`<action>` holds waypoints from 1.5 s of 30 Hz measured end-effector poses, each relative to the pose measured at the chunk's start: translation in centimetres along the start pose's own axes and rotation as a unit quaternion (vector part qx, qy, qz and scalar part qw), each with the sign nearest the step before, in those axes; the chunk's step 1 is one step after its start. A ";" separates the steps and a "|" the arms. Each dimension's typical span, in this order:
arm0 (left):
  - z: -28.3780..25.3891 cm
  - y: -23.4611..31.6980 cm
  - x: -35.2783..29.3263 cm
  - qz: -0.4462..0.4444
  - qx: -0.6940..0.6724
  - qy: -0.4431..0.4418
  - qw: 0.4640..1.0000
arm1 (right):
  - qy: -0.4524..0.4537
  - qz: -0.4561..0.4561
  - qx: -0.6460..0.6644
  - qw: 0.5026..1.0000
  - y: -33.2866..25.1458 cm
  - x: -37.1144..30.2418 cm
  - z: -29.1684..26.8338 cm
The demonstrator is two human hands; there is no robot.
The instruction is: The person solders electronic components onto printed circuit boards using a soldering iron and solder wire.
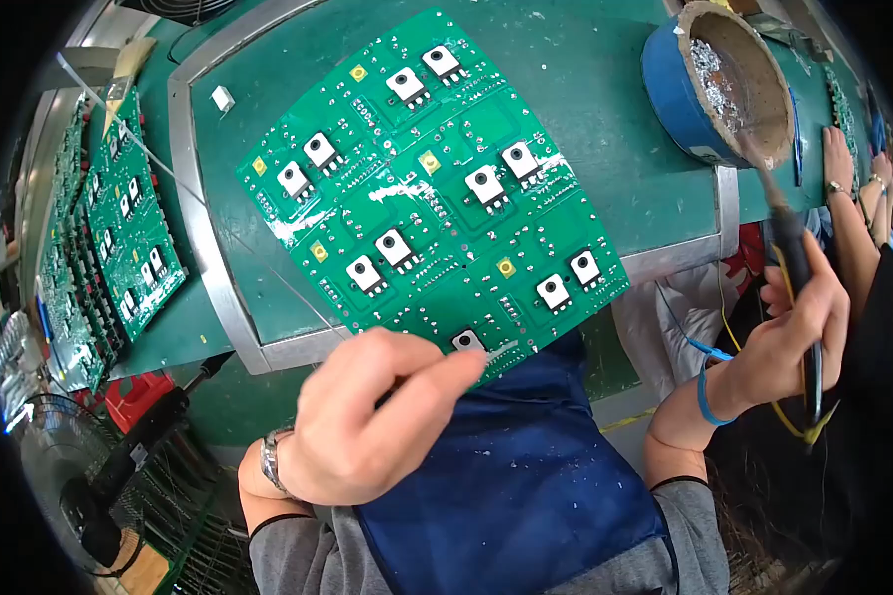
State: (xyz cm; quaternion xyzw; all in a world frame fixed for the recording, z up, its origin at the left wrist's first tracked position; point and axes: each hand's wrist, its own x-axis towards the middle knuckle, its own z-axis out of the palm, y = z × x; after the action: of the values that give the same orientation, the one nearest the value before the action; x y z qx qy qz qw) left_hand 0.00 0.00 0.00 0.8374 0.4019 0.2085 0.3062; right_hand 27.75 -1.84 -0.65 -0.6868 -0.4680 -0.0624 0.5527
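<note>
A large green circuit board lies tilted on the bench, its near corner over my lap. Pairs of black-and-white transistors stand on it. My left hand is closed in a pinch over the board's near edge. A thin strand of solder wire sticks out past its fingertips, beside a partly covered transistor. My right hand wraps around the dark handle of a soldering iron, off to the right. The iron's tip reaches the near rim of a blue round tub with shiny solder scraps inside.
More populated circuit boards stand upright at the left, with a brush behind them. A metal frame borders the bench surface. A black fan sits at lower left. Another person's hands show at far right.
</note>
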 end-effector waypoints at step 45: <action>2.2 -3.0 6.0 0.058 0.053 0.141 0.987 | -0.247 0.139 0.103 0.953 -3.5 -3.2 1.6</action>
State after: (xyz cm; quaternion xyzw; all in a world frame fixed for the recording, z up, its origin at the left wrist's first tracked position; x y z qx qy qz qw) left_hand 3.23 5.55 -3.02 0.8368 0.4019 0.3201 0.1890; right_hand 22.83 -2.54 -0.75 -0.6784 -0.4941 0.2351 0.4902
